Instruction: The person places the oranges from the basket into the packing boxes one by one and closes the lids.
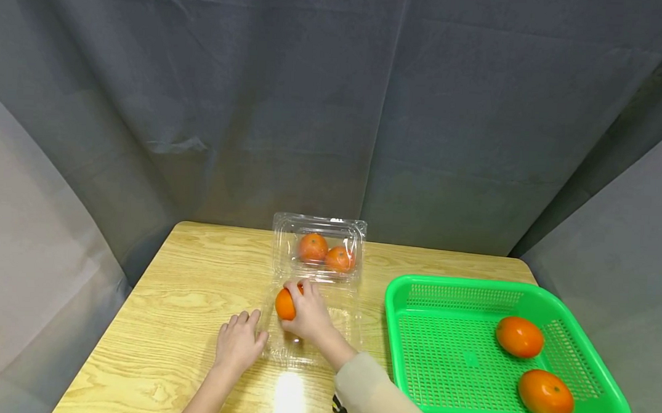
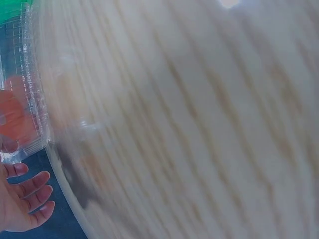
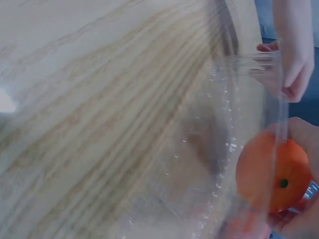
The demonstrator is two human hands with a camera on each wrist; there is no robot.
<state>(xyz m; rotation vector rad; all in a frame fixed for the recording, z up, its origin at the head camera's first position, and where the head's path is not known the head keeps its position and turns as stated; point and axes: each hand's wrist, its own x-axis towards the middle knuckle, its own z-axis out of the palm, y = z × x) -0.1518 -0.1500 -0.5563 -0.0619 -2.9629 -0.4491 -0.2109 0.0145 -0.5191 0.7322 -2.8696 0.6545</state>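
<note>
My right hand grips an orange over the near half of an opened clear plastic clamshell box. Two more oranges sit at the far half of the box, seen through the clear plastic. In the right wrist view, thumb and fingers curl round the held orange, its small green stem spot showing, with a clear plastic wall in front of it. My left hand is by the box's left edge, fingers relaxed and holding nothing; the left wrist view shows its fingers spread near the plastic.
A green plastic basket stands on the right of the wooden table, with two large oranges in its right part. Grey curtains hang behind the table and along both sides. A small black and yellow object shows beside the right sleeve.
</note>
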